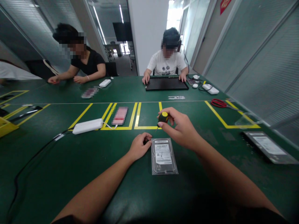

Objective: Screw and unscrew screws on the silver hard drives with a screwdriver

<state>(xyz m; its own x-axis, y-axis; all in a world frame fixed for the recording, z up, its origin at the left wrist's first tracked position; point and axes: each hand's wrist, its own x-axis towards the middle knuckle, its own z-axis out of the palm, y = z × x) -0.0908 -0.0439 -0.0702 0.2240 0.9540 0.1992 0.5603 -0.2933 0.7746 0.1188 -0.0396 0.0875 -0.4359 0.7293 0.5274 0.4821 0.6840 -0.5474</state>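
A silver hard drive (pixel 173 155) with a white label lies flat on the green table in front of me. My left hand (pixel 140 146) is at its upper left corner, fingers curled and thumb against the edge; the gap between thumb and fingers is dark. In my right hand (pixel 178 126) is a stubby screwdriver (pixel 163 117) with a black and yellow handle, pinched between thumb and fingers. Its thin shaft points down, just above the drive's far edge, and the tip is too small to make out clearly.
Further right lies another drive-like unit (pixel 268 144), with red scissors (pixel 219 103) and a clear bag (pixel 247 119) beyond. A white power bank (pixel 87 126) with cables and a phone (pixel 120 115) sit left. Two people work opposite; one holds a black panel (pixel 167 83).
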